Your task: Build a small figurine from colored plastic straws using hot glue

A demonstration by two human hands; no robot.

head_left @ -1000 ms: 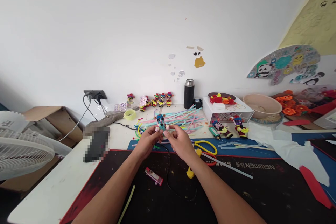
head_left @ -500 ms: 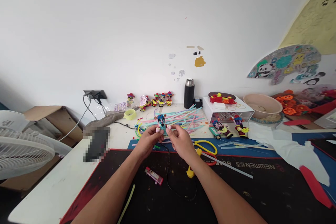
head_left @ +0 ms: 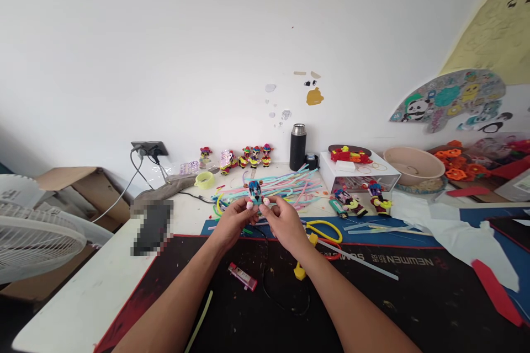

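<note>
Pinched between the fingers of both hands is a small figurine [head_left: 255, 193] with a blue and dark head and pale pink balls at its two sides. My left hand [head_left: 235, 220] is closed on its left side and my right hand [head_left: 285, 222] on its right; the fingers hide its lower part. Behind it lies a spread of pastel pipe cleaners [head_left: 285, 185]. Below the hands, a pink lighter [head_left: 242, 277] rests on the black desk mat [head_left: 372, 309]. A yellow looped strip [head_left: 327, 230] and a yellow piece [head_left: 300, 271] lie by my right forearm.
Several finished figurines [head_left: 255, 156] stand along the wall, and two more [head_left: 377, 198] lean near the white box [head_left: 356, 174]. A black thermos [head_left: 298, 148] stands behind. A roll of tape [head_left: 204, 180], a basin [head_left: 414, 166], white tissue [head_left: 459, 237] and a fan [head_left: 37, 231] are around the desk.
My right fingers have shifted slightly left and lower, closer to my left hand on the figurine. Everything else stays in place apart from a tiny camera shift.
</note>
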